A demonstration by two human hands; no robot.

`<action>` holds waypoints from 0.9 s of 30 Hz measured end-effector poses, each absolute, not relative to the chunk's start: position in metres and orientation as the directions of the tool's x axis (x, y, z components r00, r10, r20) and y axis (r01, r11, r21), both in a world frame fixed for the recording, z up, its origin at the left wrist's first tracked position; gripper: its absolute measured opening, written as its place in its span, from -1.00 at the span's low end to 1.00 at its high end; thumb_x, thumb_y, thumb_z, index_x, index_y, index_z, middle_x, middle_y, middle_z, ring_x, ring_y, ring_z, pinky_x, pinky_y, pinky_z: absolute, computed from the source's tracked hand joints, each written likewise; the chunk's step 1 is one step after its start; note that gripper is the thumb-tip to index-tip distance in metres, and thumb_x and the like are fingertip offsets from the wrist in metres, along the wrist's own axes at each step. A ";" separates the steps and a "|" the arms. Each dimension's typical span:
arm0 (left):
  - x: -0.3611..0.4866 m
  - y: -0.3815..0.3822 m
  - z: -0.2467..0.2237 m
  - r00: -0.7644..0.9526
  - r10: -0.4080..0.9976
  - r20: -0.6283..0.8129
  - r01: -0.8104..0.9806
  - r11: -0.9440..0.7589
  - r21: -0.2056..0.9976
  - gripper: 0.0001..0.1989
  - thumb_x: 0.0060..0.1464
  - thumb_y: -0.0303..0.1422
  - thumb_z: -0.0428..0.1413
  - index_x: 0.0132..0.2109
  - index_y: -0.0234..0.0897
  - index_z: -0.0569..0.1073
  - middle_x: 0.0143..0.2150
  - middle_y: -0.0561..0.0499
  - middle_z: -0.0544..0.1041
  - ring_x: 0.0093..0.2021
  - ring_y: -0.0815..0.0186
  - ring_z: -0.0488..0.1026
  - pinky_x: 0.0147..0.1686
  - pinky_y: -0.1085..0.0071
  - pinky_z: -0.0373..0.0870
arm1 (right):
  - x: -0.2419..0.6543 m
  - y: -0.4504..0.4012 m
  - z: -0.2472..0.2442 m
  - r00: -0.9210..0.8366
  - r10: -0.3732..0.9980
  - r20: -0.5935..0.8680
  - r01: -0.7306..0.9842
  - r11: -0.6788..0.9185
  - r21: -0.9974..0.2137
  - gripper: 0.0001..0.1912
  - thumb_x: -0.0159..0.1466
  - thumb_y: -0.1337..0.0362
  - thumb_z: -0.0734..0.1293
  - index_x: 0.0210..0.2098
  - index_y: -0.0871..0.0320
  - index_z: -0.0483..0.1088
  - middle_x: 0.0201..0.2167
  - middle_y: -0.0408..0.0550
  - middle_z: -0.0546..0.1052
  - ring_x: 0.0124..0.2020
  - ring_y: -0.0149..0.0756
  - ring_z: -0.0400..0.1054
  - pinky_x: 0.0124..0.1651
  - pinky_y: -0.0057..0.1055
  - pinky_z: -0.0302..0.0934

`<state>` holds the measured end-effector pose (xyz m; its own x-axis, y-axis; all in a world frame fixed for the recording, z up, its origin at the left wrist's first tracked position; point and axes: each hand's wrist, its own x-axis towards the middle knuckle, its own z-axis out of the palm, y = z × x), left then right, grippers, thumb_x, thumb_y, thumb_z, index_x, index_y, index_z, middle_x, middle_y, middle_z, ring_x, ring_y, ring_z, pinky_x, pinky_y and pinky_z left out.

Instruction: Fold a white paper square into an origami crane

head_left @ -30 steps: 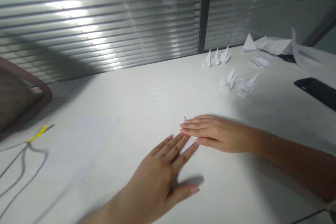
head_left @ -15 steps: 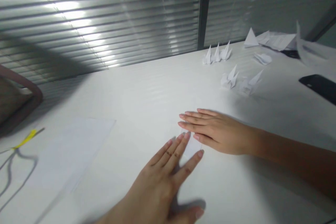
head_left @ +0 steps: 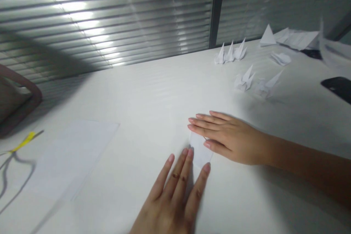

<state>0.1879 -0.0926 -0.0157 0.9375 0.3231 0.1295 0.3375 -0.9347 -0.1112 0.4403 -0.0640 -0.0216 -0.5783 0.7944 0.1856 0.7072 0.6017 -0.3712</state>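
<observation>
A small piece of white paper [head_left: 200, 153] lies flat on the white table [head_left: 153, 98] between my hands. My right hand [head_left: 230, 137] rests palm down over its upper right part, fingers stretched to the left. From below, my left hand [head_left: 175, 193] reaches in with its fingers spread; the fingertips are at the paper's left and lower edges. Neither hand is wrapped round anything. The part of the paper under my right hand is hidden.
Several folded paper figures [head_left: 230, 54] stand at the back right, beside loose papers [head_left: 297, 39] and a dark phone [head_left: 338, 87]. At left lie a white sheet [head_left: 74, 157], a yellow-tied cable [head_left: 24, 142] and a brownish-pink object [head_left: 19, 98]. Blinds [head_left: 137, 14] rise behind.
My left hand has drawn back toward the lower edge and its fingers have spread, so more of the small paper shows. My right hand stays nearly in place. The view has shifted slightly.
</observation>
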 end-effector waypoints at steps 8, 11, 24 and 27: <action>0.191 -0.094 -0.002 0.912 0.326 0.249 0.321 -0.945 0.061 -0.29 0.18 -0.25 0.05 0.37 -0.27 -0.06 0.20 -0.11 0.36 0.25 0.01 0.21 0.22 0.09 0.20 | 0.441 -0.062 -0.023 -0.580 0.793 0.187 0.700 0.603 -0.382 -0.46 0.39 0.19 0.10 0.33 -0.06 -0.07 0.33 -0.21 0.10 0.34 -0.30 -0.06 0.37 -0.15 -0.25; 0.199 -0.087 0.005 0.923 0.357 0.144 0.346 -0.933 0.094 -0.33 0.18 -0.23 0.05 0.36 -0.27 0.01 0.28 -0.09 0.22 0.28 0.04 0.15 0.23 0.11 0.19 | 0.441 -0.062 -0.022 -0.586 0.788 0.189 0.707 0.611 -0.357 -0.46 0.39 0.19 0.09 0.34 -0.02 -0.08 0.33 -0.19 0.10 0.34 -0.32 -0.07 0.37 -0.16 -0.23; 0.194 -0.089 -0.001 0.869 0.477 0.129 0.487 -0.871 -0.059 -0.30 0.09 0.00 0.05 0.31 -0.13 0.15 0.28 -0.36 0.20 0.22 -0.18 0.22 -0.04 -0.02 0.44 | 0.442 -0.060 -0.029 -0.397 0.847 0.352 0.626 0.531 -0.571 -0.48 0.20 0.25 0.38 0.15 0.12 0.32 0.24 0.04 0.27 0.26 -0.15 0.13 0.28 -0.14 0.06; 0.197 -0.087 0.003 0.853 0.509 0.120 0.513 -0.859 -0.002 -0.27 0.05 0.00 0.10 0.32 -0.06 0.13 0.31 -0.33 0.16 0.26 -0.20 0.16 -0.01 -0.05 0.40 | 0.439 -0.060 -0.029 -0.351 0.862 0.366 0.569 0.507 -0.647 -0.50 0.16 0.32 0.41 0.10 0.11 0.37 0.20 0.06 0.32 0.23 -0.14 0.18 0.26 -0.12 0.10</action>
